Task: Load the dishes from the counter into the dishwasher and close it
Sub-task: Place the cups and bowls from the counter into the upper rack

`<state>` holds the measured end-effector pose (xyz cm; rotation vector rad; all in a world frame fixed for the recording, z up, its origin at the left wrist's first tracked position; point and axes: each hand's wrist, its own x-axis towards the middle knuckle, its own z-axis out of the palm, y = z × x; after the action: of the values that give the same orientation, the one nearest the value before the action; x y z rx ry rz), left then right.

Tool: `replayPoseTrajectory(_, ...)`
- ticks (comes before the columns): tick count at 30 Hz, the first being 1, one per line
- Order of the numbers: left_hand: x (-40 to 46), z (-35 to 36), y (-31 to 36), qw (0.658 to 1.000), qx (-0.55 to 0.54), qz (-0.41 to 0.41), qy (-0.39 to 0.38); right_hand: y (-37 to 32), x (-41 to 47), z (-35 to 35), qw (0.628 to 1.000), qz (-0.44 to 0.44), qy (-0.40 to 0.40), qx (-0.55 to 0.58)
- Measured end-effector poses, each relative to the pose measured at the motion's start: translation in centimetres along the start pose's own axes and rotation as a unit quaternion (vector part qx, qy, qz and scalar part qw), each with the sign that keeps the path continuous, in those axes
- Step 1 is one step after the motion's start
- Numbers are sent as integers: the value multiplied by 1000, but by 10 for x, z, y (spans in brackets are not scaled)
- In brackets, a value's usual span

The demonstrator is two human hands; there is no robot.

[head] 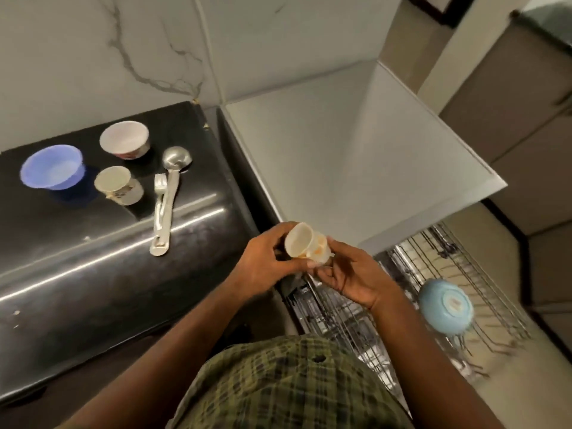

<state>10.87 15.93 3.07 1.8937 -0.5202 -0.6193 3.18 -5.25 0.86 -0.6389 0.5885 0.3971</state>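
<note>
On the black desk (93, 274) at far left I see a blue bowl (52, 168), a white bowl (125, 139), a paper cup (119, 185), then a fork (159, 193) and ladle (171, 187) lying side by side. At centre my left hand (263, 264) and right hand (349, 277) both hold a small white cup (305, 243), each grip curled round it, above the rack's edge. Right of that, the dishwasher rack (464, 264) is pulled out, a light-blue bowl (445, 308) upside down in it.

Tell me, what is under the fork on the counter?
The fork lies partly on the ladle handle, beside it on the black counter. Whatever sits beneath their overlap is covered.
</note>
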Motion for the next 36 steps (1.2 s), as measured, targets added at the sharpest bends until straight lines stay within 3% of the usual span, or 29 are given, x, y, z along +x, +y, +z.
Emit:
replayPoseTrajectory(5, 29, 58, 21, 966, 212, -1, -145, -1, -48, -80, 987, -106, 11, 122)
replayPoseTrajectory(10, 45, 96, 34, 852, 464, 11, -242, 0, -94, -141, 956, -188, 145, 170)
replayPoseTrajectory(15, 52, 110, 39, 781, 560, -11, -276, 14, -95, -208, 915, -206, 328, 114)
replayPoseTrajectory(18, 48, 118, 37, 745, 604, -10, -285, 30, -72, -243, 889, -176, 424, 2)
replayPoseTrajectory(20, 43, 121, 33, 734, 622, -5, -274, 42, -54, -257, 845, -147, 483, -176)
replayPoseTrajectory(23, 39, 123, 27, 734, 626, -8, -263, 59, -28, -266, 745, -119, 484, -443)
replayPoseTrajectory(28, 37, 124, 24, 744, 611, -42, -266, 84, 3, -278, 658, -14, 432, -617)
replayPoseTrajectory(33, 36, 132, 25, 734, 627, -50, -255, 88, 19, -280, 641, 11, 397, -657)
replayPoseTrajectory(36, 35, 135, 24, 728, 637, -50, -250, 94, 27, -290, 669, 20, 402, -625)
